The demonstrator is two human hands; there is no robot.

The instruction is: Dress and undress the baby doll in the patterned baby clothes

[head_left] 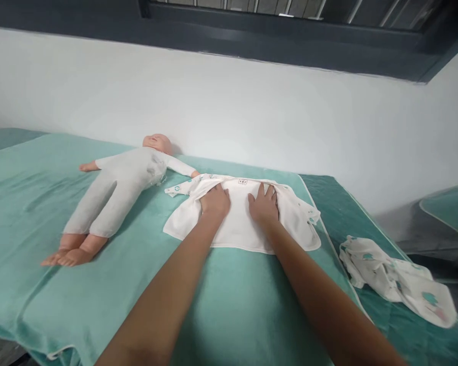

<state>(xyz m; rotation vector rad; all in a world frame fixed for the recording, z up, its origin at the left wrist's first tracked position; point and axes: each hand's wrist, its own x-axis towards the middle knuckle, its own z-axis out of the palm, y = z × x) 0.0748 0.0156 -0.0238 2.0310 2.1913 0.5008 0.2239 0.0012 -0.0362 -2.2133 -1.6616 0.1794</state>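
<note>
A small white baby shirt (238, 223) lies spread open on the green cover, its plain inner side up and its printed sleeves out to the sides. My left hand (216, 201) rests on its left part, the fingertips partly under the folded front edge. On the right part lies my right hand (265, 204), fingers spread over the cloth near the neckline. A baby doll (125, 170) in a white body suit lies on its back to the left, its near hand close to the shirt's left sleeve.
Another white printed baby garment (397, 279) lies crumpled at the right on darker green cloth. The light green cover (110, 300) has wrinkles at the left. A white wall (229, 112) stands behind, below a dark window frame (229, 38). Green fabric (452, 208) shows at the far right.
</note>
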